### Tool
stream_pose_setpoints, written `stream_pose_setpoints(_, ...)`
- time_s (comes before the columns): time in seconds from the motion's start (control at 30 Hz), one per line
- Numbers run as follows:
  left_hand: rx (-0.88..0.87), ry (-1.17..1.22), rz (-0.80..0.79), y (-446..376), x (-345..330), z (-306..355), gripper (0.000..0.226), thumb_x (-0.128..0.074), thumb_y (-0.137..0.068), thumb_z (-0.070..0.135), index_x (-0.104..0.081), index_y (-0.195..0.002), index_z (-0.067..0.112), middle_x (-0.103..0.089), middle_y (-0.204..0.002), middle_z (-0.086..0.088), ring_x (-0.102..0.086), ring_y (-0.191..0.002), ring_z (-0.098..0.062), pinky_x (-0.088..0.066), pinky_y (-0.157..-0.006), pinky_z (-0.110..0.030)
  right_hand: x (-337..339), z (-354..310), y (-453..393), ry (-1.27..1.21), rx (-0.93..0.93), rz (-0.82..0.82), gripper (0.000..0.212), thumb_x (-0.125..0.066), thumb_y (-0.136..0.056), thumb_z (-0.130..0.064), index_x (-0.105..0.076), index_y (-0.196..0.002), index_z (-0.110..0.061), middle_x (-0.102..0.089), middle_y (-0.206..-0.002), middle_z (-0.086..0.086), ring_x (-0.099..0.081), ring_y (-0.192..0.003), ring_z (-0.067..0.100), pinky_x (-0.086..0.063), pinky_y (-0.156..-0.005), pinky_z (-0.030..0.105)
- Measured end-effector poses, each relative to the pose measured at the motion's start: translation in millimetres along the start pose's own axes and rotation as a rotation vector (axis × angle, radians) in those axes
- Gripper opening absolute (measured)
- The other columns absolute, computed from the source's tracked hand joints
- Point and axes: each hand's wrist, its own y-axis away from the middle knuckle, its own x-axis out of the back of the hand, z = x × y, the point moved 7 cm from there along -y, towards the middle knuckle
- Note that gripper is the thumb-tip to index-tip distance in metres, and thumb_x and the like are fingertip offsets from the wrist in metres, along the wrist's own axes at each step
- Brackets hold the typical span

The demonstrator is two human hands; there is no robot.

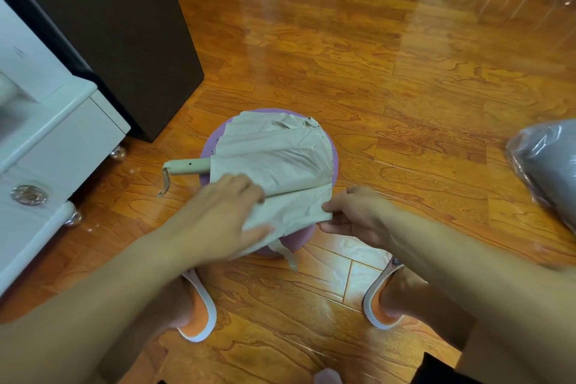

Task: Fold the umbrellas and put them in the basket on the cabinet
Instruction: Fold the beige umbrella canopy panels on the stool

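Note:
A beige folding umbrella [274,159] lies collapsed on a round purple stool [334,162], its canopy spread in loose pleats. Its beige handle [187,167] points left, with a wrist strap hanging off the end. My left hand [224,212] presses flat on the near fabric panel, fingers straight. My right hand [355,215] pinches the right edge of that same panel. The basket is out of sight.
A white cabinet [46,140] with round metal feet stands at the left, and a dark cabinet [124,34] behind it. A grey item wrapped in clear plastic [548,165] lies at the right edge. Shiny wooden floor spreads all around. My orange slippers stand below the stool.

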Motion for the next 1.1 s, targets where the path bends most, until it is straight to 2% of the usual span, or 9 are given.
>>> stream_pose_setpoints(0.1,0.078,-0.011,0.310,-26,25,-16,0.050,-0.057,-0.094,0.047,-0.058,-0.133,0.017,-0.058,-0.127,-0.003,-0.048,-0.123,-0.028,-0.036,-0.101,-0.043,-2,-3,1,0.022,0.046,-0.003,0.021,-0.056,-0.096,0.008,-0.048,-0.092,-0.011,-0.068,-0.083,0.020,-0.070,-0.060,0.028,-0.060,-0.054,0.034)
stream_pose_setpoints(0.2,0.182,-0.018,0.227,-50,16,-36,0.049,-0.065,-0.095,0.041,-0.057,-0.139,0.020,-0.064,-0.126,-0.002,-0.050,-0.125,-0.028,-0.028,-0.106,-0.042,-3,-4,3,0.023,0.055,-0.029,0.019,-0.053,-0.097,0.009,-0.053,-0.091,-0.010,-0.067,-0.082,0.019,-0.070,-0.061,0.028,-0.061,-0.057,0.034)
stream_pose_setpoints(0.3,0.204,-0.047,0.205,-62,13,-43,0.032,-0.061,-0.096,0.041,-0.064,-0.125,0.027,-0.068,-0.112,0.004,-0.055,-0.116,-0.023,-0.026,-0.103,-0.039,-3,-4,6,0.046,0.048,-0.068,0.021,-0.049,-0.097,0.010,-0.062,-0.090,-0.005,-0.068,-0.088,0.020,-0.069,-0.065,0.028,-0.062,-0.059,0.032)
stream_pose_setpoints(0.43,0.122,0.089,0.084,-53,30,-18,0.004,-0.060,-0.095,0.032,-0.061,-0.093,0.029,-0.061,-0.090,0.010,-0.059,-0.094,-0.019,-0.038,-0.077,-0.035,-1,-5,8,0.014,0.043,-0.084,0.020,-0.050,-0.097,0.008,-0.067,-0.093,-0.002,-0.067,-0.095,0.020,-0.068,-0.071,0.028,-0.062,-0.061,0.031)
stream_pose_setpoints(0.5,0.062,0.182,-0.047,-30,29,9,0.011,-0.058,-0.095,0.033,-0.053,-0.085,0.030,-0.056,-0.082,0.011,-0.054,-0.083,-0.015,-0.043,-0.070,-0.035,-3,-7,11,-0.053,0.039,-0.091,0.010,-0.058,-0.099,-0.007,-0.067,-0.095,-0.002,-0.064,-0.088,0.012,-0.065,-0.070,0.026,-0.062,-0.064,0.033)
stream_pose_setpoints(0.63,-0.007,0.000,-0.048,7,-8,49,0.010,-0.052,-0.095,0.036,-0.050,-0.090,0.028,-0.049,-0.089,0.006,-0.054,-0.085,-0.021,-0.036,-0.063,-0.036,-5,-11,13,-0.123,-0.018,-0.144,0.048,-0.057,-0.098,-0.052,-0.070,-0.105,-0.007,-0.070,-0.078,0.009,-0.069,-0.074,0.026,-0.063,-0.070,0.038)
stream_pose_setpoints(0.8,0.054,-0.277,-0.016,18,-34,55,0.045,-0.068,-0.075,0.053,-0.052,-0.095,0.017,-0.050,-0.086,-0.006,-0.052,-0.077,-0.029,-0.035,-0.060,-0.039,-5,-4,5,-0.100,-0.046,-0.110,0.012,-0.066,-0.095,-0.007,-0.067,-0.104,0.001,-0.070,-0.083,0.010,-0.067,-0.069,0.017,-0.061,-0.058,0.027)
stream_pose_setpoints(0.93,0.029,-0.363,0.074,27,-37,48,0.028,-0.062,-0.069,0.008,-0.048,-0.092,0.015,-0.047,-0.080,-0.009,-0.049,-0.068,-0.030,-0.033,-0.057,-0.039,-3,-4,2,-0.139,-0.044,-0.083,0.007,-0.068,-0.093,-0.002,-0.068,-0.099,0.001,-0.069,-0.091,0.012,-0.065,-0.072,0.017,-0.059,-0.055,0.024)
stream_pose_setpoints(1.1,-0.037,-0.314,0.062,36,-27,43,0.027,-0.062,-0.052,-0.002,-0.054,-0.072,0.014,-0.045,-0.058,-0.006,-0.047,-0.043,-0.027,-0.029,-0.045,-0.031,0,0,2,-0.051,0.006,-0.027,0.011,-0.071,-0.088,0.005,-0.063,-0.085,-0.001,-0.069,-0.087,0.013,-0.063,-0.072,0.021,-0.057,-0.053,0.026)
